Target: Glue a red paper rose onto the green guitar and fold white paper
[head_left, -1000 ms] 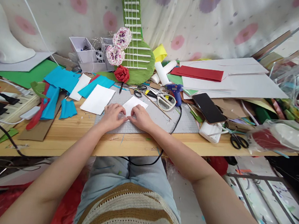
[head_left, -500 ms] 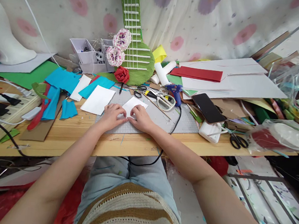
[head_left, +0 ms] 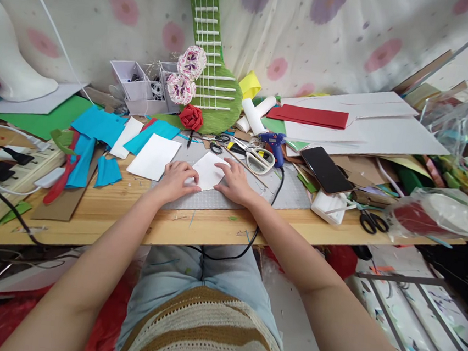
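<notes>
The paper [head_left: 208,168] lies on the mat [head_left: 296,195], near the table [head_left: 105,204] edge. Our left hand's [head_left: 179,181] fingers curve loosely, our right hand's [head_left: 235,182] spread. A cord [head_left: 282,180] crosses bare mat rightward; card [head_left: 153,158] crowds left, scissors [head_left: 256,159] ahead.

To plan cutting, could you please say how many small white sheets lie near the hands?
3: one sheet between the left hand and right hand, another sheet left of both, and a narrower sheet farther left, between blue scraps. More may be hidden.

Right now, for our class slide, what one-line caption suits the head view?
Left hand and right hand flank white paper on a grey mat, green guitar-shaped craft behind.
</notes>
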{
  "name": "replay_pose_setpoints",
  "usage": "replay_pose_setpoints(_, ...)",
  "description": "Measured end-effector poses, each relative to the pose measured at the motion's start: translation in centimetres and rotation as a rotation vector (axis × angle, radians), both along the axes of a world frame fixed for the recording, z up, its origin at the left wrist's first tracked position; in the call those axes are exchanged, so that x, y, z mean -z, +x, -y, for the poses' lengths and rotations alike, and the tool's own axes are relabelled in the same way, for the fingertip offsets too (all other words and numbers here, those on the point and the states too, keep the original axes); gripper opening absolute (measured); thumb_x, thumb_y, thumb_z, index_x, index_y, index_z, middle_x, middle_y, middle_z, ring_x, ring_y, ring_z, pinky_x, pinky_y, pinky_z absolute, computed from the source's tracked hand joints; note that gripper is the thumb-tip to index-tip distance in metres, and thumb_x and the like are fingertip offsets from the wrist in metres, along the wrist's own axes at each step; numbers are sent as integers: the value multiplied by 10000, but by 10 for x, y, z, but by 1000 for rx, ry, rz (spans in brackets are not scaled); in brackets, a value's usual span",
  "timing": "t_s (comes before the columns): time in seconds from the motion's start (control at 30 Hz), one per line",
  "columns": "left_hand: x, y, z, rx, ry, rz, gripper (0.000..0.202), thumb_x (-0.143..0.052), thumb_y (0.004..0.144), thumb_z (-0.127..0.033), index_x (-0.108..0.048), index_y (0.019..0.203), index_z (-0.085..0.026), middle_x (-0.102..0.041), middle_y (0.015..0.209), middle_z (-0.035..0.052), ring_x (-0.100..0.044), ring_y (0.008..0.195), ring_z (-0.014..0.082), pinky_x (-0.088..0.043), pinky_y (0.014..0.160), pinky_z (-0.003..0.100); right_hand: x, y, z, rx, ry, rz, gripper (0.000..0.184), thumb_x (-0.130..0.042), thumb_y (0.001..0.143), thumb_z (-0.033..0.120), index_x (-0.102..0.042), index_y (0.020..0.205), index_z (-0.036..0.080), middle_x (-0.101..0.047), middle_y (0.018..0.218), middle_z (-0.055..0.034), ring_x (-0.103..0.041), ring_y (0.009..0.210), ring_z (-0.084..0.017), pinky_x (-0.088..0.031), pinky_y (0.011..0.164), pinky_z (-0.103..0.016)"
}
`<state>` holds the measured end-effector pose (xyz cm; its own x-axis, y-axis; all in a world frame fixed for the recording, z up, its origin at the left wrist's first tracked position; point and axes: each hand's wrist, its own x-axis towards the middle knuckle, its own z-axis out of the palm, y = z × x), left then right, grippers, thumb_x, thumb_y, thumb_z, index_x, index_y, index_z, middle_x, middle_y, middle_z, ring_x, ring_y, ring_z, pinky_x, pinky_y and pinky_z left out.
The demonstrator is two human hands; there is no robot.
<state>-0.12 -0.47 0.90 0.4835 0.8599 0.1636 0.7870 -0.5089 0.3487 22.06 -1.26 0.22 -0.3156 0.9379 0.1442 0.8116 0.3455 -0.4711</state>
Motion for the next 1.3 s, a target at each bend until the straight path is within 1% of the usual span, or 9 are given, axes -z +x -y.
replay_pose_setpoints(0.23,-1,0,-3,6,-18,-39,213,-666,729,-445,-636,847,-271,-552,1026,34,-427,1100,254,-249,975,434,-1,-2,0,67,102,-45,569,-631,765,383,-463,1278,202,-405,1340,-150,-346,1241,-317,-300,1020,-508)
replay_pose_setpoints(0.47,-6,3,-3,-8,-22,-69,220,-664,729,-443,-632,861,-271,-529,1032,47,-422,1108,263,-253,991,446,6,-25,3,-91,181,32,616,-643,765,407,-440,1306,194,-347,1418,-148,-174,1379,-321,-186,1094,-514)
replay_pose_setpoints(0.67,-3,-2,-8,-88,6,-71,587,-739,615,-500,-552,1135,-300,-467,1179,95,-353,1225,308,-132,1074,537,1,-10,3,-17,66,30,704,-694,731,368,-397,1348,204,-307,1455,-152,-161,1395,-332,-195,1094,-532)
replay_pose_setpoints(0.8,-9,-9,-11,-116,-10,-110,902,-792,493,-524,-441,1275,-244,-449,1268,146,-311,1291,357,-57,1087,589,-1,-5,3,5,25,36,779,-706,719,343,-345,1394,198,-266,1482,-158,-149,1399,-341,-196,1098,-528)
replay_pose_setpoints(0.9,-21,-9,-15,-120,-102,-68,941,-786,473,-534,-433,1282,-210,-463,1307,152,-359,1284,359,-171,1086,552,1,-2,0,10,61,-7,756,-677,742,372,-343,1396,195,-288,1469,-156,-179,1389,-327,-212,1096,-518)
replay_pose_setpoints(1.0,-34,1,-25,-208,-282,134,730,-652,665,-543,-446,1262,-174,-541,1250,137,-505,1179,275,-387,981,409,5,4,-6,63,97,-112,604,-548,839,381,-373,1374,164,-384,1396,-167,-310,1320,-288,-267,1077,-473)
replay_pose_setpoints(1.07,-39,12,-36,-297,-401,233,660,-589,742,-515,-436,1265,-143,-581,1206,137,-571,1094,229,-448,894,333,9,8,-11,93,119,-190,536,-500,863,363,-402,1349,161,-445,1333,-162,-376,1261,-274,-299,1055,-455)
replay_pose_setpoints(1.17,-43,29,-52,-376,-498,162,687,-651,717,-456,-426,1281,-135,-601,1198,132,-606,1042,222,-460,843,299,14,12,-16,110,146,-288,493,-524,833,312,-441,1301,180,-497,1272,-142,-416,1211,-270,-318,1037,-456)
replay_pose_setpoints(1.3,-46,48,-65,-443,-470,-28,761,-751,620,-390,-442,1270,-145,-609,1205,131,-605,1057,244,-461,814,288,19,15,-20,185,126,-382,443,-523,783,198,-480,1223,194,-552,1178,-121,-469,1130,-257,-360,994,-456)
